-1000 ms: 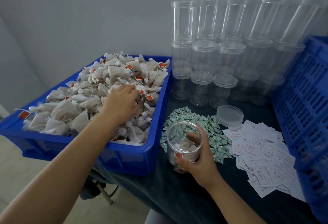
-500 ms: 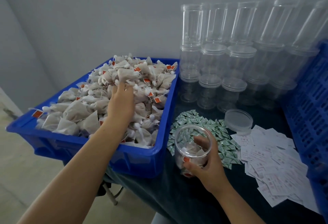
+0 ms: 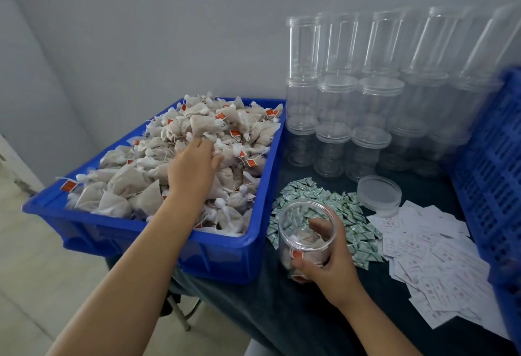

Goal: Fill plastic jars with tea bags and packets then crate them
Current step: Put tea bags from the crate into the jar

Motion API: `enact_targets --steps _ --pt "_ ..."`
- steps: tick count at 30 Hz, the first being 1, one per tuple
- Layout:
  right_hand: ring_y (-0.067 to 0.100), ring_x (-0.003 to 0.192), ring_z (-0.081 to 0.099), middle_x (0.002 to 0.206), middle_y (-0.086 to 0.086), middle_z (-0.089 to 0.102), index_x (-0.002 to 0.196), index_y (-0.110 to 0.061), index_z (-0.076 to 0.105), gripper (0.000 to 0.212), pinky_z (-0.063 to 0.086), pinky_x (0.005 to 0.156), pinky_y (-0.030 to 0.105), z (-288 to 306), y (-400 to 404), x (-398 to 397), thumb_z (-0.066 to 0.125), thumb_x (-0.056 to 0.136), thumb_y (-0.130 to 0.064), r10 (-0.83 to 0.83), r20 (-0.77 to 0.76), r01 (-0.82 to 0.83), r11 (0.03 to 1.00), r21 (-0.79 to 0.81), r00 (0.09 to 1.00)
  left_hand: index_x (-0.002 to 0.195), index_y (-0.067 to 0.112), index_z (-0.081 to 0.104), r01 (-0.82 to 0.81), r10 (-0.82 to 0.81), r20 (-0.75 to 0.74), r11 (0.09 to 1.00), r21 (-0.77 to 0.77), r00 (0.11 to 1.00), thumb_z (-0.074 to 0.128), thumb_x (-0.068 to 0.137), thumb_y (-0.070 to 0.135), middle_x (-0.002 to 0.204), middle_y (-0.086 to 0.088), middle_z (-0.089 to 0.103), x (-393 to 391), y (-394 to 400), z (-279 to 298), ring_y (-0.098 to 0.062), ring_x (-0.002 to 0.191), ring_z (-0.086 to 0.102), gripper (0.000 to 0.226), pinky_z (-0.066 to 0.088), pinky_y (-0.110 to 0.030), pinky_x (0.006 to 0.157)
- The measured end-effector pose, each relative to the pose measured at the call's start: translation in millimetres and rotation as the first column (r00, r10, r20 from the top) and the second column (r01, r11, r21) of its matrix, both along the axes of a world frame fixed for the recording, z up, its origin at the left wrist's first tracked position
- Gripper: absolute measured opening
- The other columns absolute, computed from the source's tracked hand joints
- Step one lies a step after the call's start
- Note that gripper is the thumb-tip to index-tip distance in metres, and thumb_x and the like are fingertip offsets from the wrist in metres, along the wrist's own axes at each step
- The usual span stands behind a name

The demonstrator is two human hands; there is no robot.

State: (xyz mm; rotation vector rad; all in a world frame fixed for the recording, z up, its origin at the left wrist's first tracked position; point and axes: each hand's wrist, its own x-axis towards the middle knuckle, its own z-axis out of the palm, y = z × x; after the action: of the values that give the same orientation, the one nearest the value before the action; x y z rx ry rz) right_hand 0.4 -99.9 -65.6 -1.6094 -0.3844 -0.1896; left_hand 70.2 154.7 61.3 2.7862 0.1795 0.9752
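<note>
**A:** What are the hands doing on your feed?

**B:** I see the left hand (image 3: 194,169) lying on the heap of tea bags (image 3: 158,183) in the blue tray (image 3: 225,257), fingers bent into the pile at its far side. Whether they have pinched a bag I cannot tell; the fingertips are buried. The right hand (image 3: 328,264) grips the open jar (image 3: 306,238), thumb on the near wall, fingers curled round the far side.

**A:** Where is that jar relative to the tray?

**B:** Just beside the tray's near right corner, upright on the bench (image 3: 282,313). A few tea bags with red tags already sit inside it.

**A:** And the rest?

**B:** Right of the tray, behind the jar, I see a scatter of small green packets (image 3: 355,226). Beyond those, further from the tray, a loose clear lid (image 3: 379,193) lies flat, and white paper slips (image 3: 431,259) spread out to its near right. The stacked empty jars (image 3: 366,102) stand against the wall off the tray's far right corner, and a blue crate (image 3: 490,175) stands at the far right edge, well apart from the tray.
</note>
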Motion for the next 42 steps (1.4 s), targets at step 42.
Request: enact_targets --steps 42 --pt "0.009 0.124 0.060 0.135 -0.019 0.057 0.148 -0.037 0.029 0.105 0.053 0.090 0.020 -6.5 -4.1 4.5 0.090 0.062 -0.028 0.026 -0.119 -0.023 0.999 0.029 0.993 0.106 0.020 0.062 0.795 -0.661 -0.492 0.595 0.117 0.567 0.048 0.096 0.026 0.103 0.005 0.063 -49.4 -111.4 8.2 -0.015 0.091 0.058 0.018 0.045 -0.029 0.075"
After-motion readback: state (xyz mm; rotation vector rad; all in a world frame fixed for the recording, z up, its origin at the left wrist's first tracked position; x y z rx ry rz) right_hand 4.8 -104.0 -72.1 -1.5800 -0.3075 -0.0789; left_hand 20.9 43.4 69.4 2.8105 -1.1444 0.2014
